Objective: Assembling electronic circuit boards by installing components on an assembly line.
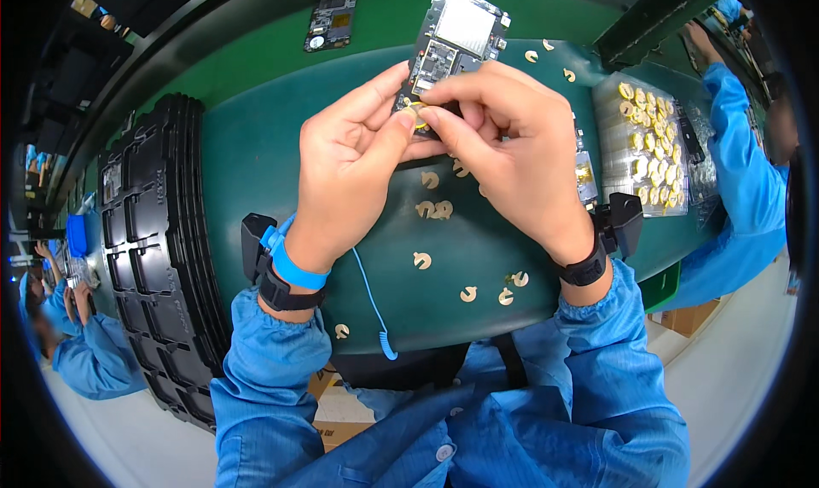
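Note:
My left hand point(345, 168) is closed on the lower end of a dark circuit board point(465, 23), which tilts up and away from me above the mat. The board carries a large pale square panel and small metal-framed parts. At its near end, between my two thumbs, shows a yellow-rimmed coin cell point(415, 111). Thumb and index finger of my right hand point(533, 138) pinch at this cell, its other fingers curled; the fingertips cover much of it. Below my hands, several notched, beige paper-like discs point(422, 260) lie scattered on the green mat point(281, 159).
On the right stands a clear tray point(616, 159) with several yellow-rimmed coin cells. A stack of black compartment trays point(175, 275) rises at left. Another circuit board point(332, 20) lies at the back. A blue coiled cord point(373, 305) hangs from my left wrist. Co-workers in blue sit on both sides.

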A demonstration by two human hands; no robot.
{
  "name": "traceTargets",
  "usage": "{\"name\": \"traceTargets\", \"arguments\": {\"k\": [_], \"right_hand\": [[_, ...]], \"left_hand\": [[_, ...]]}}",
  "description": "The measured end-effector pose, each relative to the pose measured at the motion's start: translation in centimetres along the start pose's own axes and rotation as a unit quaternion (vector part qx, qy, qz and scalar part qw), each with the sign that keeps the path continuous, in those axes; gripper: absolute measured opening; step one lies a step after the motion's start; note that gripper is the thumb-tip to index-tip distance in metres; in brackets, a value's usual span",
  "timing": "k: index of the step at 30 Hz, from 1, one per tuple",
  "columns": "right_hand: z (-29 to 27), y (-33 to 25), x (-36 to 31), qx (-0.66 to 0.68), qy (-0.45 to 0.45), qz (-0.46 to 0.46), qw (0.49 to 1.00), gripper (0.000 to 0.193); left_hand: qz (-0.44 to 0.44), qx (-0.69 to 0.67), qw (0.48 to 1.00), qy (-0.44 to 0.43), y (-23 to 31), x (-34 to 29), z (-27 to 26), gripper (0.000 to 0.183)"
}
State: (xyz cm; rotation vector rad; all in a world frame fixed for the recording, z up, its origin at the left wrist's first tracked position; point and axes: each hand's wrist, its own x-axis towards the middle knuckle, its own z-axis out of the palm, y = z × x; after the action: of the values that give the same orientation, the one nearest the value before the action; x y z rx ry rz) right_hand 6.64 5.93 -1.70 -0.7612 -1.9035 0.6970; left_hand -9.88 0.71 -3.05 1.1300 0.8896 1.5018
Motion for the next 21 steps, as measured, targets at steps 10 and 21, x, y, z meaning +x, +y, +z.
{"name": "traceTargets", "arguments": {"k": [10,21], "right_hand": [[-0.3,0.4,0.2,-0.031,-0.024,-0.044,0.998,0.009],[0.1,1.2,0.4,-0.005,0.074,0.136,0.988,0.033]], "left_hand": [[-0.014,-0.029,0.999,0.003,-0.2,0.3,-0.1,0.044],[-0.040,-0.086,0.994,0.045,-0.5,0.6,-0.8,0.042]]}}
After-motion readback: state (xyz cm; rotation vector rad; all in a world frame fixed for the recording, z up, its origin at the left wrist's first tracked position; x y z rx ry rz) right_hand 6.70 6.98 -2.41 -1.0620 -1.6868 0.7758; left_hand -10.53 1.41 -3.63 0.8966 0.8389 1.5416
